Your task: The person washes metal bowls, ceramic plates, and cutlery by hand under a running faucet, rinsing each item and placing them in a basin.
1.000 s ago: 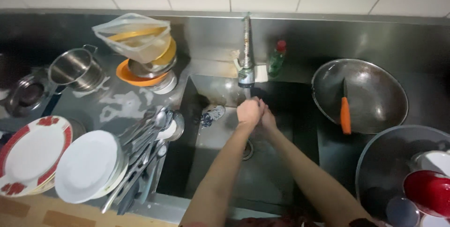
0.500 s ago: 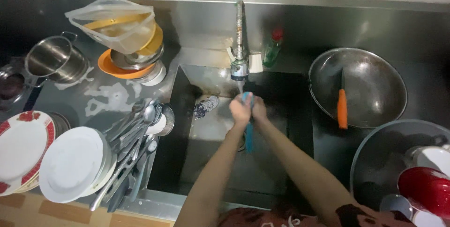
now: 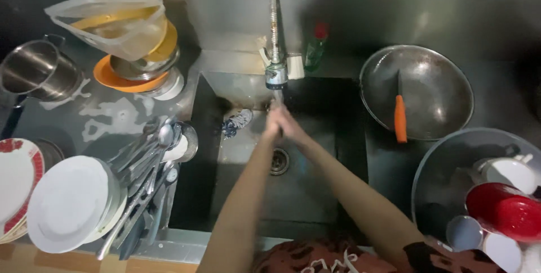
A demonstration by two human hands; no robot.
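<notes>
Steel sink (image 3: 315, 205), both arms outstretched, left hand (image 3: 273, 122) and right hand (image 3: 291, 124) pressed together under tap (image 3: 275, 42), fingers' grasp unclear.

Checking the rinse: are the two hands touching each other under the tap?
Touching. The head view shows left hand and right hand pressed together beneath the tap.

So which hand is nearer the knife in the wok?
Right. The right hand is pressed against the left hand under the tap, on the side facing the orange-handled knife.
</notes>
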